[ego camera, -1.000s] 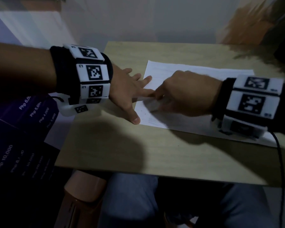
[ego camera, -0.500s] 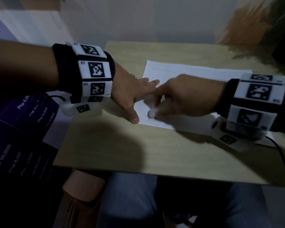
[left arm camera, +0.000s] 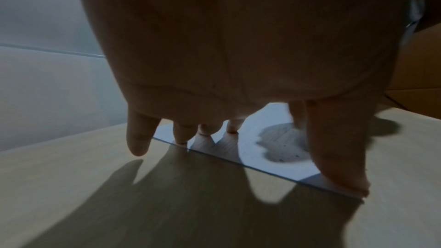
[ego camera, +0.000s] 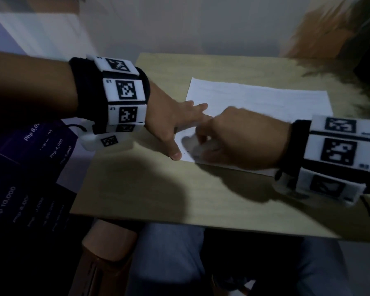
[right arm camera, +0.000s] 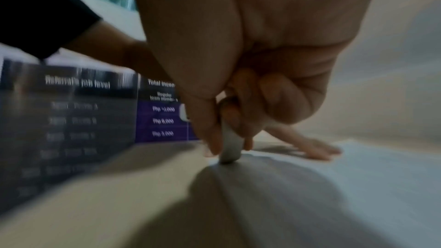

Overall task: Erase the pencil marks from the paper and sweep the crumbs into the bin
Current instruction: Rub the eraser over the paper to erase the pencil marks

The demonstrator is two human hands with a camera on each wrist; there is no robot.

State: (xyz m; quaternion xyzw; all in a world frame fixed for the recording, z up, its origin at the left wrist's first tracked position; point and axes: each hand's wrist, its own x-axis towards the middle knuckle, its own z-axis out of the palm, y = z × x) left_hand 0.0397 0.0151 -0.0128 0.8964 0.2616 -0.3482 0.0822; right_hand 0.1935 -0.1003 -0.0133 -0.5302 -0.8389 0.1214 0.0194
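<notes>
A white sheet of paper [ego camera: 254, 99] lies on the light wooden table [ego camera: 158, 189]. My left hand [ego camera: 179, 129] lies spread and flat, its straight fingers pressing down the sheet's left edge [left arm camera: 214, 156]. My right hand [ego camera: 233, 142] pinches a white eraser [right arm camera: 230, 146] between thumb and fingers and holds its tip against the paper near the front left corner. Small dark pencil marks [ego camera: 186, 152] show beside the thumb of my left hand. Dark specks [left arm camera: 286, 156] dot the paper in the left wrist view. No bin is in view.
A dark purple printed board [ego camera: 19, 189] with price figures stands left of the table. A brown chair part [ego camera: 103, 257] sits below the table's front edge, beside my knees in jeans [ego camera: 169, 259]. A pale wall [ego camera: 201, 24] rises behind the table.
My right hand with the eraser has slid toward the paper's front left corner, its wrist dropping lower. My left hand stays pressed on the sheet's edge.
</notes>
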